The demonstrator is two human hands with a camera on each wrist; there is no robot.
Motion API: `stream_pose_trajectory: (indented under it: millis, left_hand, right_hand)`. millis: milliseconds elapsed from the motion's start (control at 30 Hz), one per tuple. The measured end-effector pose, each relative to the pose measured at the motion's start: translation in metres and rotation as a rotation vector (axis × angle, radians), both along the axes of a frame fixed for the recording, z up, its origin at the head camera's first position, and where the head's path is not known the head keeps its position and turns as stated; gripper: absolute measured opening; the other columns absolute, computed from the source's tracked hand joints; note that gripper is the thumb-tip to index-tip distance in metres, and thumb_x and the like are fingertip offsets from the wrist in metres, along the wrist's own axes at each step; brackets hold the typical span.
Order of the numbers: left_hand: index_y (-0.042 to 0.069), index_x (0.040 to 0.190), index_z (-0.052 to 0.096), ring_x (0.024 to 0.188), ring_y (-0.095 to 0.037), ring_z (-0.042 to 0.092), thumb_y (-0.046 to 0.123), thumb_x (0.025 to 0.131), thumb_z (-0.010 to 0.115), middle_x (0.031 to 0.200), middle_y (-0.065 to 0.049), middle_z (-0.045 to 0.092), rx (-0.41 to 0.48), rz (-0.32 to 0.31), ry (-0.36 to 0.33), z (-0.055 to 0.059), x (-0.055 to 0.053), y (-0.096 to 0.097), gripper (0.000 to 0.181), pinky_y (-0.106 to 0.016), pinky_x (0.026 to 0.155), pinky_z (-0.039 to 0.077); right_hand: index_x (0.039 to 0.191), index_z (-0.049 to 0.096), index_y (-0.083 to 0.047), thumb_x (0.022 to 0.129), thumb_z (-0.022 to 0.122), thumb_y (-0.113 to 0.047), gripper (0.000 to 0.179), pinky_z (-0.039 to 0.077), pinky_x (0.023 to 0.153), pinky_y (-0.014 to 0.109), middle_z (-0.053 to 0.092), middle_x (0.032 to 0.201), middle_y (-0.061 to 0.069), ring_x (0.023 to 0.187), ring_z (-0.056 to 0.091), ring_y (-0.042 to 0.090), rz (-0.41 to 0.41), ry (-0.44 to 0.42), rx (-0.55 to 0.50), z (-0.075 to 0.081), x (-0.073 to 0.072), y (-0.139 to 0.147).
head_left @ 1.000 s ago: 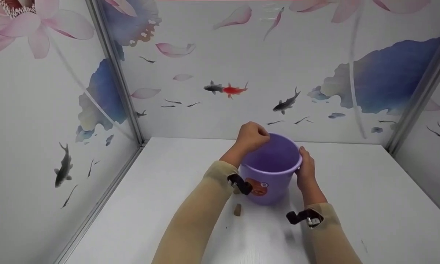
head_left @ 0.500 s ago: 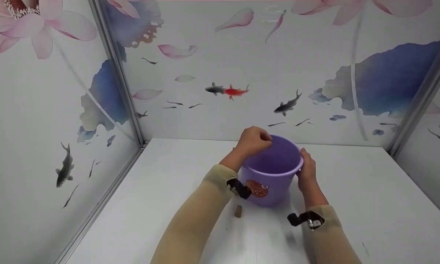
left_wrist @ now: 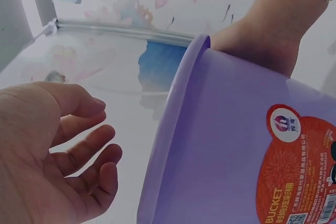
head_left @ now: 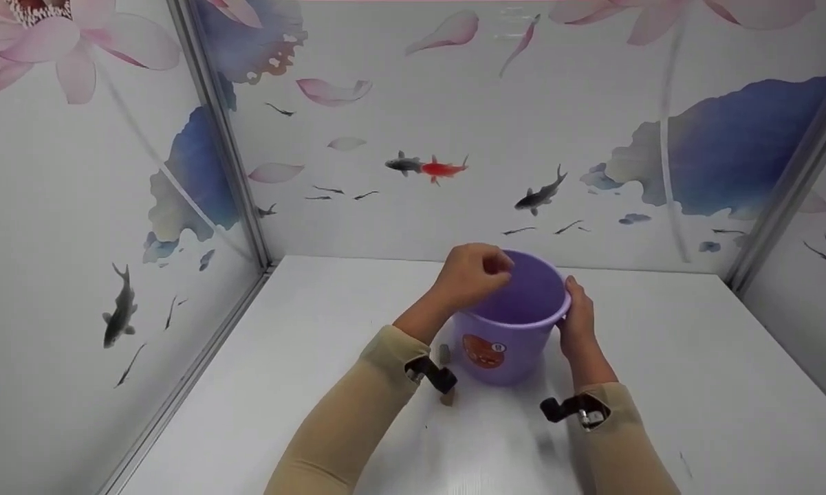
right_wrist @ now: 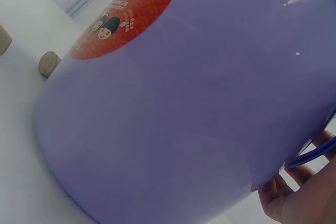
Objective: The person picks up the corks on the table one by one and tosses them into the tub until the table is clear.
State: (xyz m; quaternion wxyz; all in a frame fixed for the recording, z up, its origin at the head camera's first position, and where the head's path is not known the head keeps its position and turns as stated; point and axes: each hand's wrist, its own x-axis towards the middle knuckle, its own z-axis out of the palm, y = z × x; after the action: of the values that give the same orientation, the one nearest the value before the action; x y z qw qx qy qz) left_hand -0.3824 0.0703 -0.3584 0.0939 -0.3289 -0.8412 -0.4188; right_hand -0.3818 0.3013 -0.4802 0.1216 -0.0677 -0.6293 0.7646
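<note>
A purple plastic bucket [head_left: 509,354] with a red label stands on the white table, its opening tilted toward the head camera. Over the bucket's left rim hovers my left hand [head_left: 471,278]. In the left wrist view this hand [left_wrist: 58,150] has loosely bent fingers with nothing between them, apart from the bucket wall [left_wrist: 220,140]. My right hand [head_left: 578,316] grips the bucket's right side just below the rim. The right wrist view shows its fingers [right_wrist: 269,198] by the blue handle [right_wrist: 315,153]; part of the hand is out of frame.
Left of the bucket's base lies a small greyish cork-like piece [head_left: 444,354]. A brown one [head_left: 448,398] is nearer, partly covered by the left wrist camera. Printed panels [head_left: 413,220] wall in the table [head_left: 316,330] at the back and sides.
My left hand has come slightly down and its forearm has shifted left; thumb and fingers have parted a little. The greyish piece now shows beside the bucket. The right hand stays in place.
</note>
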Motion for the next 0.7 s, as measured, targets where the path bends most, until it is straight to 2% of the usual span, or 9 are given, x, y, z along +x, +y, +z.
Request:
stream_pose_trajectory:
  millis: [133, 233, 433, 700]
  left_hand:
    - [0.006, 0.109, 0.081, 0.097, -0.023, 0.072, 0.010, 0.089, 0.074, 0.104, -0.009, 0.078, -0.024, -0.017, 0.033, -0.002, 0.010, -0.004, 0.021, -0.021, 0.081, 0.055]
    - [0.005, 0.108, 0.082, 0.097, -0.027, 0.072, 0.010, 0.087, 0.073, 0.104, -0.011, 0.079, -0.047, -0.012, 0.044, -0.005, 0.018, -0.007, 0.023, -0.021, 0.080, 0.054]
    - [0.008, 0.105, 0.082, 0.096, -0.023, 0.072, 0.010, 0.085, 0.075, 0.102, -0.008, 0.079, -0.049, 0.004, 0.024, -0.007, 0.030, -0.013, 0.022, -0.020, 0.080, 0.055]
    - [0.005, 0.106, 0.082, 0.093, -0.014, 0.067, 0.008, 0.085, 0.072, 0.105, -0.009, 0.078, -0.027, -0.060, -0.023, -0.011, 0.044, -0.023, 0.024, -0.019, 0.081, 0.054]
  right_hand:
    - [0.140, 0.058, -0.006, 0.113, 0.032, -0.047, 0.056, 0.045, 0.110, 0.033, 0.064, 0.114, -0.014, 0.117, 0.057, 0.009, -0.019, 0.004, -0.009, 0.000, 0.000, 0.000]
    - [0.135, 0.060, -0.007, 0.113, 0.032, -0.046, 0.053, 0.046, 0.108, 0.033, 0.065, 0.108, -0.016, 0.115, 0.057, 0.010, -0.027, 0.008, -0.009, -0.001, 0.000, -0.001]
    - [0.136, 0.061, -0.006, 0.113, 0.033, -0.046, 0.054, 0.045, 0.110, 0.035, 0.065, 0.112, -0.014, 0.119, 0.056, 0.012, -0.028, 0.019, -0.003, 0.000, 0.000, -0.001]
    - [0.144, 0.057, -0.004, 0.112, 0.033, -0.049, 0.060, 0.042, 0.118, 0.041, 0.065, 0.113, -0.015, 0.122, 0.056, 0.012, -0.022, 0.011, -0.004, 0.000, -0.001, -0.001]
